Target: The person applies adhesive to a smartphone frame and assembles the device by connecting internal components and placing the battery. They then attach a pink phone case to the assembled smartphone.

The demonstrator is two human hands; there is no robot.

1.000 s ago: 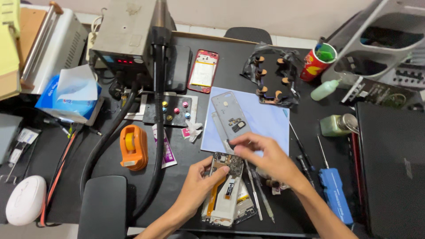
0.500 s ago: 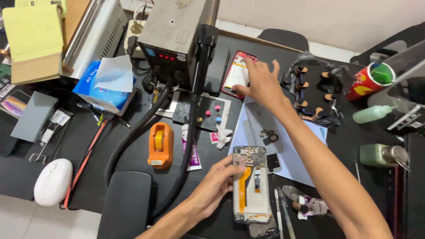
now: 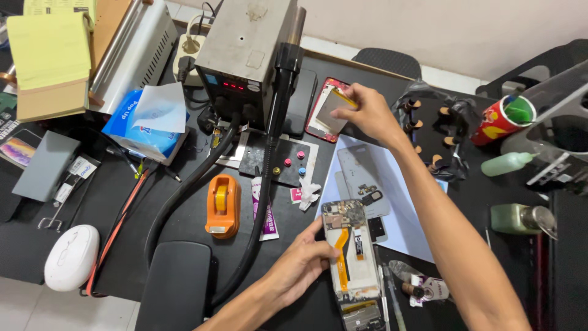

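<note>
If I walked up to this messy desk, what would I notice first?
Probably the opened phone at the front, its orange ribbon showing, steadied by the left hand. Then the right hand reaching back to a grey panel over a red phone frame, beside the big grey machine.

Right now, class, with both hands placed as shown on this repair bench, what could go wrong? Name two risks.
The right hand pinches a thin plate over the red phone frame; it might slip and scratch something. The left hand alone steadies the opened phone, whose exposed orange ribbon cable could snag on the loose small parts nearby.
</note>
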